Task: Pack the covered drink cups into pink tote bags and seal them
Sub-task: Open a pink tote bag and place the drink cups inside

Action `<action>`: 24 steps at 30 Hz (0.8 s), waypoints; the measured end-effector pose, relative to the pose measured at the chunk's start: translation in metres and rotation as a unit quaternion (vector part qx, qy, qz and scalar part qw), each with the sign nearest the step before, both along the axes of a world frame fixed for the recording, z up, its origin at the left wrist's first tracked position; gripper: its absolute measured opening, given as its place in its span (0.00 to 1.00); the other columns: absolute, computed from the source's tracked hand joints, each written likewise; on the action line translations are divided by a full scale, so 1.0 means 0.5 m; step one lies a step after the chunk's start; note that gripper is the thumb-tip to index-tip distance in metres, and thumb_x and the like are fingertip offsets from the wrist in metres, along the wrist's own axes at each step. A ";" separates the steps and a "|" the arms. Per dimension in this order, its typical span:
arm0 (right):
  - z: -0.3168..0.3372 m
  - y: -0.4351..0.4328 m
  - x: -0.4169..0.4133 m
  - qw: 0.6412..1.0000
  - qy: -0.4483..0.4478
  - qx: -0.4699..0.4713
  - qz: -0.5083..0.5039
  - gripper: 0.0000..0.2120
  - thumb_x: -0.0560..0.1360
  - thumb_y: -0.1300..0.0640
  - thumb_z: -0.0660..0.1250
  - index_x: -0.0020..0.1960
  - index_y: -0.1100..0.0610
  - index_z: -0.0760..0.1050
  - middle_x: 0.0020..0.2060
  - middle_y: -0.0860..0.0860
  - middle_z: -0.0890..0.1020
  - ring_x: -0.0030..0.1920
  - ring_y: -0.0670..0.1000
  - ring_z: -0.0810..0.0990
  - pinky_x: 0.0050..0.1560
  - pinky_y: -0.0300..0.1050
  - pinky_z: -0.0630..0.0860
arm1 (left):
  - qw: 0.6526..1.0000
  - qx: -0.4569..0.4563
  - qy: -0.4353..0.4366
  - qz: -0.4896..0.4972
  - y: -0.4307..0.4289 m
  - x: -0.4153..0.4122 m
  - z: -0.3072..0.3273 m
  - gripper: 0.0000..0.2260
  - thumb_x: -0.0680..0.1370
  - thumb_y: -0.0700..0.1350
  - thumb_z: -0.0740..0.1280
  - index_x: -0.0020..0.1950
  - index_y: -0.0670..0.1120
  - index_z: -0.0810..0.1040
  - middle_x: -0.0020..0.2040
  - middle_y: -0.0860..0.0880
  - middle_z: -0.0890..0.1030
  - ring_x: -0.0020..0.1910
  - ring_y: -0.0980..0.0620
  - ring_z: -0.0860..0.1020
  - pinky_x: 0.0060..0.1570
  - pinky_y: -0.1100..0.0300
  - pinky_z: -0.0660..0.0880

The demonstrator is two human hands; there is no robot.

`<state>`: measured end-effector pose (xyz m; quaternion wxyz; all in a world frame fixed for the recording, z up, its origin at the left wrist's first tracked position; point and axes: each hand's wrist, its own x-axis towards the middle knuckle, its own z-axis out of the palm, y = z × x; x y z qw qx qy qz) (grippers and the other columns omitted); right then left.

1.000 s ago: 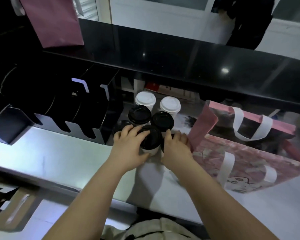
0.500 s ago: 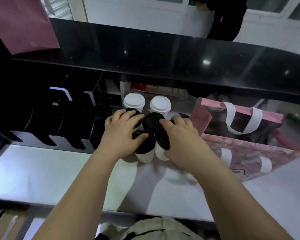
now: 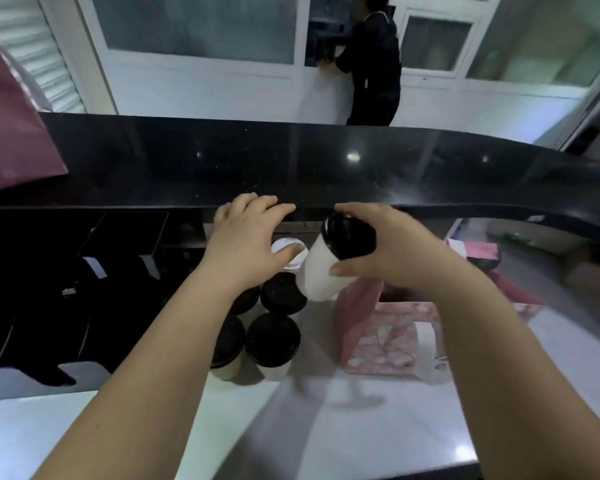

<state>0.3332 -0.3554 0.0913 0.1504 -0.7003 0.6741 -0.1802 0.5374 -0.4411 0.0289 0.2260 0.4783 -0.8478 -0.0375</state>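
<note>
Black-lid cup [image 3: 321, 271] is lifting off the counter [image 3: 326, 427], my right hand [image 3: 388, 251] gripping it tilted near the pink tote [image 3: 388, 341], left hand [image 3: 246, 244] hovering open-fingered, so packing's starting imo.

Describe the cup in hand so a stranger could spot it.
Below the long black counter stands a cluster of lidded cups. Just right of them, the right hand holds a black-lidded white cup: the only one lifted and tilted.
</note>
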 end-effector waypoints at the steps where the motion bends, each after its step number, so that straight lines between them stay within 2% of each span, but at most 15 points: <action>1: 0.014 0.004 -0.022 1.000 -0.004 -0.010 -0.016 0.43 0.63 0.44 0.79 0.73 0.42 0.63 0.69 0.45 0.71 0.67 0.49 0.69 0.61 0.43 0.67 | 1.000 -0.001 -0.001 -0.012 -0.003 -0.011 0.007 0.29 0.75 0.63 0.65 0.75 0.57 0.66 0.75 0.53 0.66 0.75 0.48 0.57 0.71 0.44 0.54; 4: 0.045 0.036 -0.091 0.996 -0.023 -0.046 -0.080 0.41 0.60 0.43 0.79 0.70 0.39 0.67 0.63 0.41 0.74 0.61 0.46 0.73 0.58 0.43 0.69 | 0.998 -0.006 0.004 -0.062 -0.005 -0.054 0.024 0.28 0.76 0.62 0.65 0.75 0.57 0.66 0.75 0.52 0.66 0.75 0.48 0.58 0.71 0.45 0.55; 7: 0.065 0.085 -0.162 0.984 -0.037 -0.072 -0.158 0.40 0.55 0.39 0.77 0.66 0.35 0.68 0.57 0.38 0.74 0.55 0.44 0.73 0.54 0.43 0.69 | 0.992 -0.009 0.013 -0.129 0.006 -0.112 0.040 0.27 0.77 0.60 0.65 0.75 0.55 0.66 0.74 0.52 0.67 0.74 0.49 0.60 0.70 0.47 0.58; 12: 0.056 0.149 -0.246 0.969 -0.007 -0.072 -0.238 0.41 0.58 0.44 0.80 0.68 0.39 0.68 0.60 0.43 0.75 0.57 0.48 0.74 0.58 0.47 0.71 | 0.967 0.026 0.018 -0.253 0.041 -0.226 0.050 0.24 0.77 0.56 0.67 0.72 0.52 0.72 0.70 0.52 0.73 0.69 0.50 0.68 0.67 0.52 0.66; 14: 0.044 0.162 -0.266 0.966 0.005 -0.066 -0.249 0.41 0.58 0.44 0.80 0.68 0.39 0.68 0.61 0.44 0.75 0.57 0.47 0.73 0.58 0.46 0.70 | 0.956 0.053 0.008 -0.287 0.054 -0.272 0.039 0.23 0.76 0.56 0.68 0.70 0.51 0.73 0.67 0.52 0.76 0.66 0.51 0.71 0.63 0.51 0.72; 18: 0.021 0.173 -0.299 0.968 0.015 -0.043 -0.247 0.41 0.58 0.44 0.81 0.68 0.40 0.69 0.59 0.43 0.73 0.56 0.47 0.72 0.56 0.43 0.68 | 0.944 0.080 -0.053 -0.316 0.060 -0.346 0.016 0.28 0.73 0.63 0.69 0.68 0.52 0.75 0.62 0.50 0.78 0.61 0.49 0.73 0.56 0.53 0.74; 21: 0.006 0.165 -0.315 0.973 0.021 -0.026 -0.230 0.40 0.58 0.45 0.80 0.68 0.42 0.69 0.59 0.41 0.71 0.56 0.46 0.71 0.56 0.43 0.68 | 0.936 0.117 -0.051 -0.329 0.056 -0.367 0.002 0.31 0.65 0.71 0.70 0.63 0.57 0.76 0.58 0.55 0.79 0.56 0.51 0.75 0.51 0.54 0.75; 23: -0.006 0.154 -0.321 0.975 0.033 -0.015 -0.218 0.39 0.60 0.45 0.80 0.67 0.42 0.68 0.57 0.40 0.70 0.55 0.47 0.70 0.54 0.43 0.69 | 0.934 0.126 -0.056 -0.329 0.054 -0.376 -0.009 0.36 0.62 0.75 0.69 0.65 0.58 0.74 0.60 0.56 0.78 0.58 0.52 0.74 0.53 0.55 0.74; 24: -0.014 0.148 -0.324 0.976 0.039 -0.008 -0.212 0.38 0.61 0.45 0.80 0.67 0.42 0.68 0.56 0.41 0.69 0.54 0.47 0.70 0.53 0.43 0.69 | 0.937 0.116 -0.074 -0.321 0.052 -0.380 -0.015 0.42 0.61 0.77 0.67 0.68 0.56 0.71 0.65 0.54 0.76 0.63 0.50 0.72 0.59 0.54 0.72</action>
